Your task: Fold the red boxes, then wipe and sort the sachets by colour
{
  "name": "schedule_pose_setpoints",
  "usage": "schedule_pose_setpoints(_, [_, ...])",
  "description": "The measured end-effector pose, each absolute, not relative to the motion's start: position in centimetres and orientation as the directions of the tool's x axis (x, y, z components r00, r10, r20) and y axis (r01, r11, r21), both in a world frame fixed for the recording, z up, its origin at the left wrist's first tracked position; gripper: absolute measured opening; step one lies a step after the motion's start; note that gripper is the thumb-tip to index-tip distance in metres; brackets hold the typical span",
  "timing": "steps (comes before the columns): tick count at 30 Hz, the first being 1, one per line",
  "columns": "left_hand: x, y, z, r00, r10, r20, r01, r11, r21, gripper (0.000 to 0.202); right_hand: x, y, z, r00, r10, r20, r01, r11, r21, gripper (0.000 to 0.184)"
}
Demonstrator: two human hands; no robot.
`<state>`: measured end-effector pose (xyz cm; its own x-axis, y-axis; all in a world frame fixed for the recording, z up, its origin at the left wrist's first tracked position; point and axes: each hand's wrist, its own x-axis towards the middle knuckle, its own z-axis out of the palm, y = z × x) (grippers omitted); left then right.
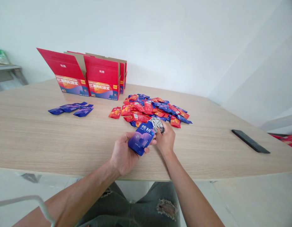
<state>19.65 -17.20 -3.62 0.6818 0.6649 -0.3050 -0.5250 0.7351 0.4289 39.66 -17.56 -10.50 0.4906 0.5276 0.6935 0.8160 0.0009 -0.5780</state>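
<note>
My left hand (127, 153) is closed around a blue sachet (141, 137), its printed front facing up and tilted above the table's near side. Beside it, my right hand (166, 137) has its fingers closed on a crumpled silvery black-and-white thing (157, 124), whose kind I cannot make out. That crumpled thing sits right at the sachet's upper end. Just beyond both hands lies a loose pile of red and blue sachets (148, 107). One red sachet (115, 112) lies at the pile's left edge.
Several blue sachets (71, 107) lie together at the left on the wooden table (96, 142). Behind them stand red-and-blue cartons (103, 77) with raised flaps, near the wall. A black phone-like slab (250, 141) rests at the right.
</note>
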Motion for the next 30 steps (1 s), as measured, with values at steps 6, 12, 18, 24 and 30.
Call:
schedule_pose_setpoints(6, [19.9,-16.7,-3.6,0.518,0.779,-0.353,-0.610,0.626,0.486,0.017,39.7,-17.4,-10.7,0.611,0.491,0.621,0.687,0.061,-0.724,0.042])
schedule_pose_setpoints(12, [20.6,-15.7,-4.8,0.411,0.833,-0.371,-0.561,0.552,0.617,0.019,38.3,-18.3,-9.4,0.637,0.452,0.624,0.608,0.202,-0.767,0.038])
schedule_pose_setpoints(18, [21.2,-15.0,-4.5,0.513,0.752,-0.414,-0.598,0.659,0.456,0.030,34.9,-20.5,-8.7,-0.048,0.644,0.763,0.850,0.427,-0.307,0.044])
schedule_pose_setpoints(24, [21.2,-16.6,-5.4,0.554,0.725,-0.409,-0.521,0.685,0.509,0.044,35.4,-19.5,-8.6,0.055,0.804,0.592,0.971,0.094,-0.219,0.052])
schedule_pose_setpoints(30, [20.6,-18.1,-5.8,0.544,0.736,-0.403,-0.387,0.646,0.658,0.018,38.0,-18.6,-8.1,0.248,0.814,0.525,0.962,-0.144,-0.231,0.046])
